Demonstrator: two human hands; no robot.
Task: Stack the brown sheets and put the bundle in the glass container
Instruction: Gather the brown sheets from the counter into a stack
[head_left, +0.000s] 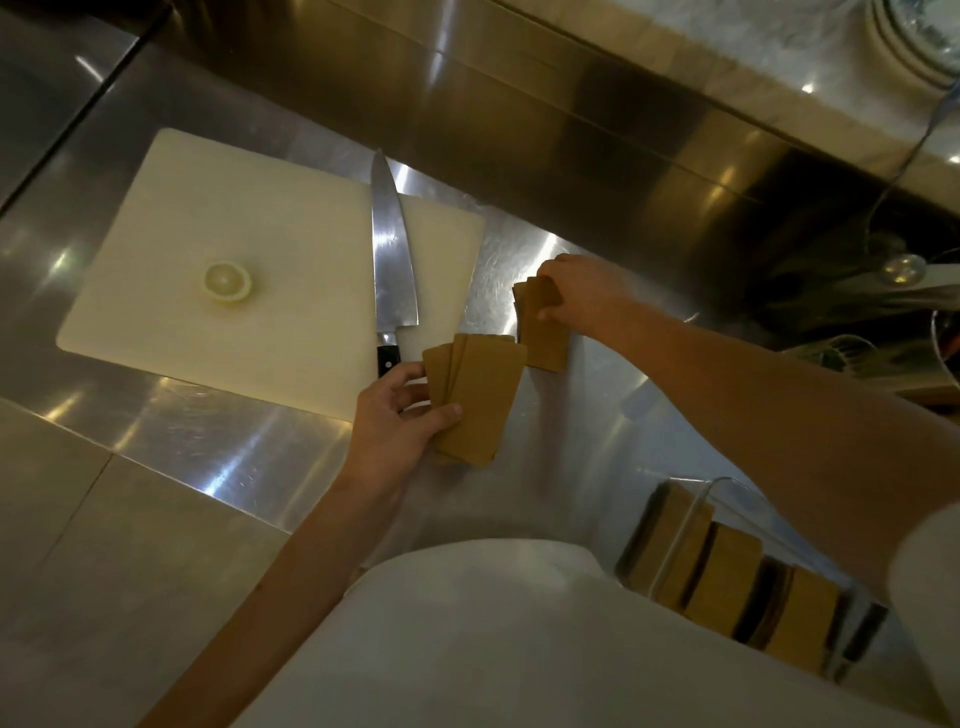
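My left hand (397, 418) grips a fanned bundle of brown sheets (480, 395), thumb on top, just off the cutting board's near right corner. My right hand (582, 288) rests on a second small pile of brown sheets (545, 338) lying on the steel counter, fingers curled around its far end. The glass container (691, 525) stands at the lower right, close to my body, and holds several upright bundles of brown sheets (727, 577). My right forearm crosses above it.
A white cutting board (171, 208) lies to the left with half a lemon (227, 281) and a large chef's knife (390, 254) on it. A sink (831, 270) with dishes lies at the right. The steel counter (234, 452) runs around the board.
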